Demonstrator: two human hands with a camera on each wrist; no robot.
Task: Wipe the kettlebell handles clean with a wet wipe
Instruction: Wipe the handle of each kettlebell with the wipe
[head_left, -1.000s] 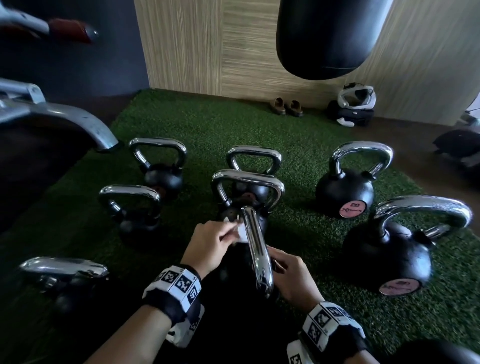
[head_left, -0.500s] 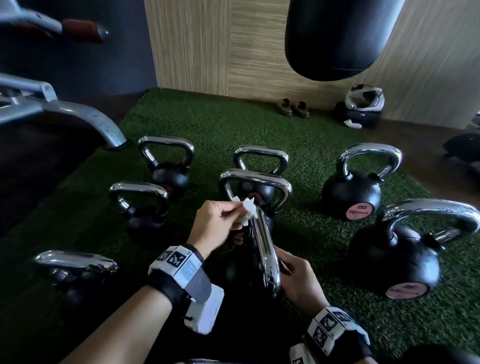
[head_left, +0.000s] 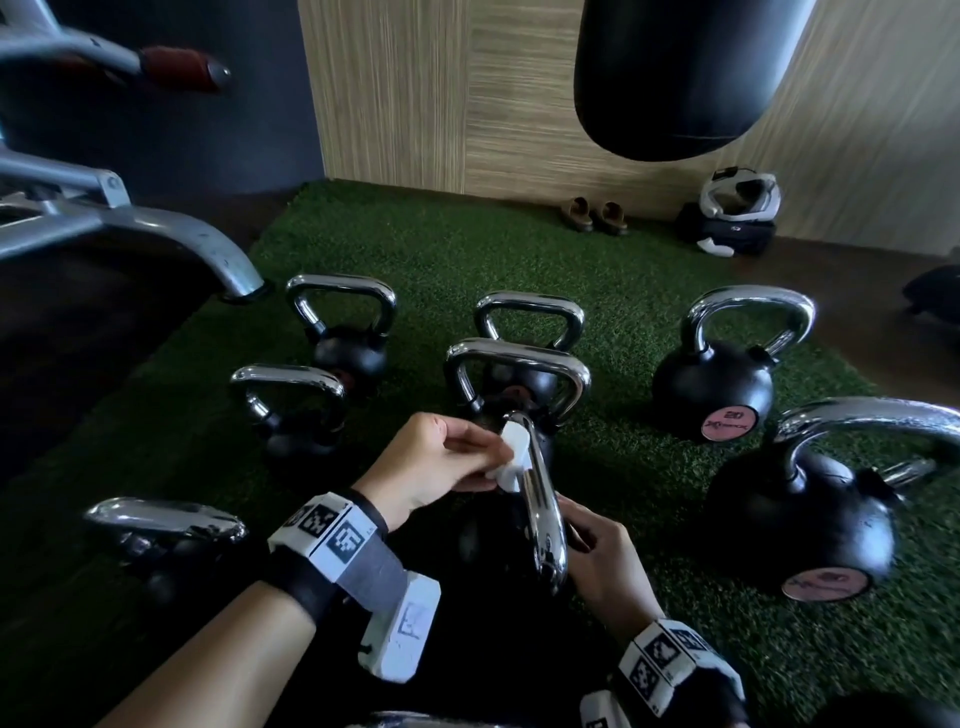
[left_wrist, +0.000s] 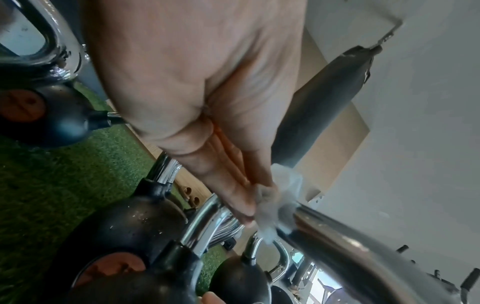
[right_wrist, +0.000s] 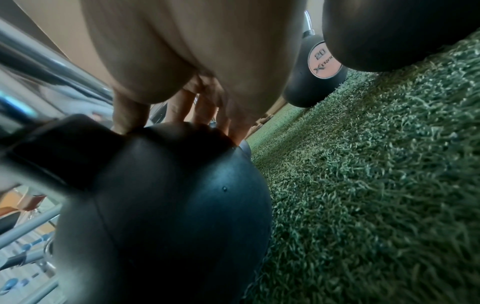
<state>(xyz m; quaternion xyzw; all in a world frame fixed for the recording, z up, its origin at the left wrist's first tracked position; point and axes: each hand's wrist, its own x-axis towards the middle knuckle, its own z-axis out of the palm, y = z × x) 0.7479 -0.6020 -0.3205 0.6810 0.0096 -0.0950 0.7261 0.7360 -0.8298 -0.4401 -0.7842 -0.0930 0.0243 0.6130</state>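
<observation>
Left hand (head_left: 431, 462) fingers pinch the wet wipe (head_left: 511, 460) against the near kettlebell's chrome handle (head_left: 543, 504); right hand (head_left: 602, 561) fingers rest straight on its black body (right_wrist: 166, 205), steadying it on the turf. I'd guess heavy, stiff, slick chrome; wipe is limp, so wrap it round the bar.

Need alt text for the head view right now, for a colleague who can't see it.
A left hand presses a white wipe against a kettlebell's chrome handle while the right hand steadies it. More kettlebells stand around on green turf.
</observation>
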